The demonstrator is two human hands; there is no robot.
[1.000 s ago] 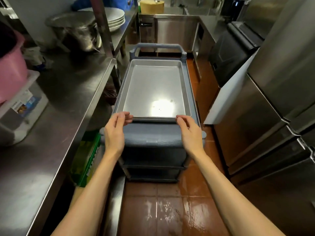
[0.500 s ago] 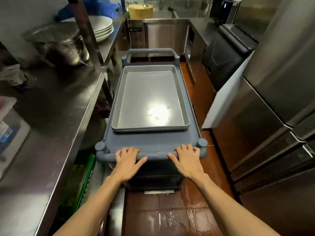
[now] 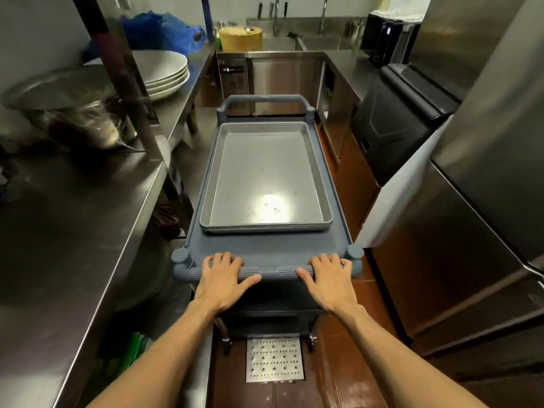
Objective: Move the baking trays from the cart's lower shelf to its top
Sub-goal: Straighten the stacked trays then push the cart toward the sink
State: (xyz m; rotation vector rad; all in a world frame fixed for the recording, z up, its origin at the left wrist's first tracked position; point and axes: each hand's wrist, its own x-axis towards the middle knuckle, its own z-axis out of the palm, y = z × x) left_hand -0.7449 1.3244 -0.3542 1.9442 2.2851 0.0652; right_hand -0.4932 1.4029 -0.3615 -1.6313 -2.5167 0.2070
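Stacked silver baking trays [image 3: 265,175] lie flat on the top of the grey cart [image 3: 273,245], toward its far end. My left hand [image 3: 223,278] rests over the left part of the cart's near handle bar [image 3: 269,272], fingers draped on it. On the right part of the same bar lies my right hand [image 3: 328,279], in the same way. The cart's lower shelves are dark and mostly hidden beneath the top.
A steel counter [image 3: 73,231] runs along the left with white plates [image 3: 164,72] and a metal bowl [image 3: 67,107]. Steel fridge doors [image 3: 471,231] and a black bin [image 3: 394,119] line the right. A floor drain grate [image 3: 273,359] sits below the cart.
My hands let go of the tray's near edge and came back onto the cart's handle bar. The cart now stands farther from me, with the drain grate uncovered.
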